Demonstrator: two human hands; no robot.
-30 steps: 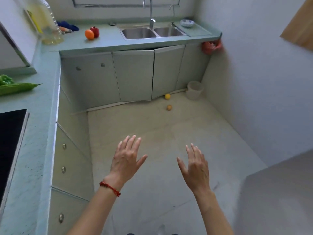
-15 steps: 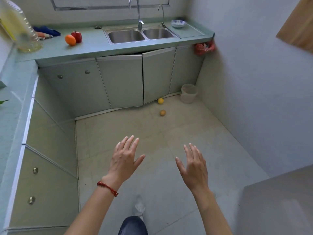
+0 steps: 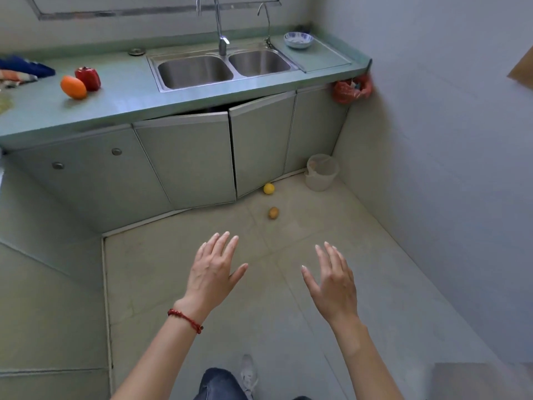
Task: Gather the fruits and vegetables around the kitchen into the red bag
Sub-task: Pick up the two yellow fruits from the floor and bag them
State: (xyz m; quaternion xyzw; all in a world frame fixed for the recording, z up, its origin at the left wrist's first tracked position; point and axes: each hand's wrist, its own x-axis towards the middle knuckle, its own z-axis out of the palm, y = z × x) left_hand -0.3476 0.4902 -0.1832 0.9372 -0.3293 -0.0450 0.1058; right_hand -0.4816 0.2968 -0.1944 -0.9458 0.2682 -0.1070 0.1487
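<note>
Both hands are out in front with nothing in them: the left hand point(image 3: 215, 272), a red cord bracelet point(image 3: 186, 320) at its wrist, has its fingers spread straight, and the right hand point(image 3: 331, 280) is just as loose and open. The crumpled red plastic bag point(image 3: 350, 89) hangs at the far right end of the pale green counter point(image 3: 124, 102), tucked into the corner by the wall, well apart from either hand. Nothing looks gathered yet. On the tiled floor point(image 3: 173, 269) a small round yellow fruit point(image 3: 268, 188) lies right against the foot of the grey cabinet doors point(image 3: 187, 160), and a brownish oval fruit point(image 3: 273, 212) sits a little nearer; up on the counter's left an orange oval fruit point(image 3: 73, 87) touches a glossy red bell pepper point(image 3: 88, 78). The worry, I'd say, is the floor pair: both are round, and a careless foot or a hasty grab could send them rolling, the yellow one perhaps into the gap where the cabinet doors stand ajar. The bag may not come free easily, and if it stays put, carrying several pieces across risks a drop. The pale plastic bucket point(image 3: 320, 172) below the bag might get knocked over during a reach.
</note>
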